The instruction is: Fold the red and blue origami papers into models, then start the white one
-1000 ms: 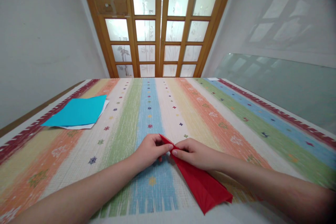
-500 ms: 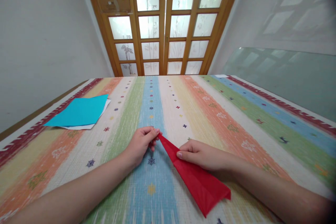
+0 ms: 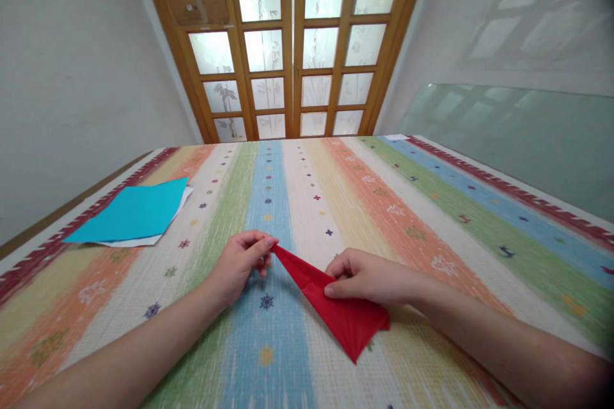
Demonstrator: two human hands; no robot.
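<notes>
A folded red paper (image 3: 336, 310), long and pointed, lies on the striped tablecloth (image 3: 432, 223) near the front middle. My left hand (image 3: 238, 263) pinches its narrow far tip between thumb and fingers. My right hand (image 3: 367, 276) grips the paper near its middle, thumb on top, with the wider end fanning out below toward me. Both forearms rest low over the table.
A blue sheet (image 3: 129, 212) lies over a white sheet (image 3: 144, 239) at the table's left side. Wooden glazed doors (image 3: 288, 45) stand beyond the far edge. A glass pane (image 3: 503, 134) leans along the right wall.
My hands have drawn apart along the red paper: the left went to the tip, the right stayed near the middle. The paper looks shorter and has swung a little to the left.
</notes>
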